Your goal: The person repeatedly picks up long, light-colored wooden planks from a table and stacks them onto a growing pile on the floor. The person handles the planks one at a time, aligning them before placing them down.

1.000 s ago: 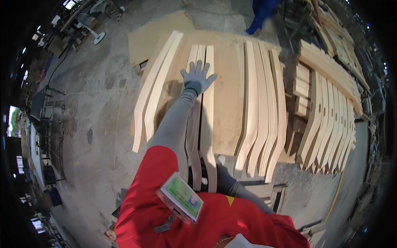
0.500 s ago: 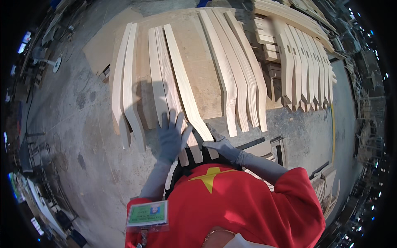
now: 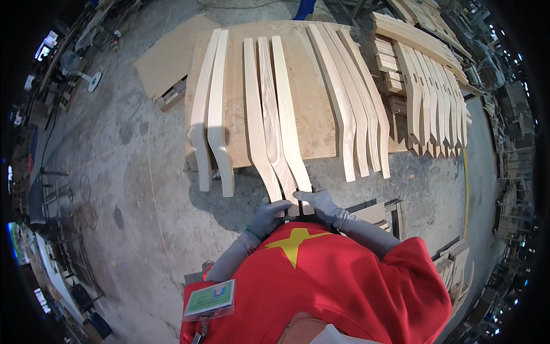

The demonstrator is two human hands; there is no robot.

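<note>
Three curved wooden slats lie side by side before me, near ends pointing at my body: a left slat (image 3: 256, 126), a darker-grained middle slat (image 3: 270, 114) and a pale right slat (image 3: 287, 109). My gloved left hand (image 3: 267, 219) is closed round the left slat's near end, thumb on top. At the right slat's near end my gloved right hand (image 3: 321, 204) is closed, its thumb also on top and reaching toward the middle slat. The fingers under the wood are hidden.
The slats rest on a wide tan board (image 3: 318, 132). Two more curved slats (image 3: 217, 114) lie to the left, and several slats (image 3: 344, 109) to the right. Slotted wooden parts (image 3: 427, 103) are stacked at the far right. A standing fan (image 3: 71, 62) is at the far left.
My left hand, spread flat over the slats before, has come down to the left slat's near end and closed on it. The three slats have become more evenly spaced. The view has shifted.
</note>
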